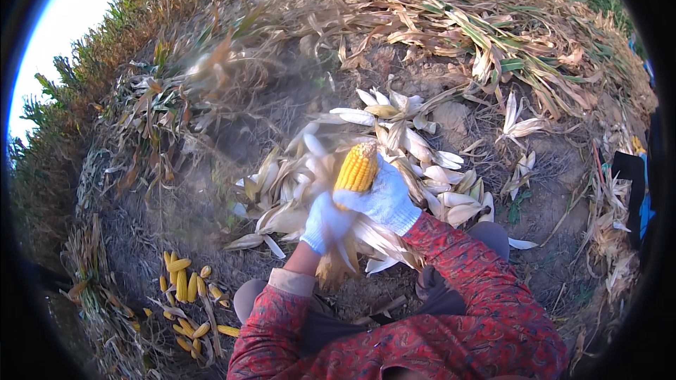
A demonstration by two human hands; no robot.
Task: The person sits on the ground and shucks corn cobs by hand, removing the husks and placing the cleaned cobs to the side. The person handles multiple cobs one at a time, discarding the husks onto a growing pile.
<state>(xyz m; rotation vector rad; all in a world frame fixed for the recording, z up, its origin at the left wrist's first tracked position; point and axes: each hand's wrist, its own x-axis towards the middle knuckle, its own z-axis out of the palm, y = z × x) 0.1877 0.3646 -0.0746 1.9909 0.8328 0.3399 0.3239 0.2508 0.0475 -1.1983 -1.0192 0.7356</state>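
An ear of yellow corn point(357, 168), its kernels bare, points away from me above the husk pile. My right hand point(388, 198), in a white knit glove, is wrapped around its right side and lower part. My left hand point(327, 222), gloved the same way and blurred, is closed at the ear's lower end. Pale husk leaves point(338, 266) hang down beneath that hand; its fingertips are hidden. Under and beyond both hands spreads a heap of dry, pale corn husks point(449, 190), some of it blurred behind the ear.
Several husked yellow ears point(182, 285) lie on the soil at the lower left. Cut corn stalks and leaves point(475, 26) cover the ground at the far side. Standing dry plants point(68, 116) line the left. A dark and blue object point(631, 190) shows at the right rim.
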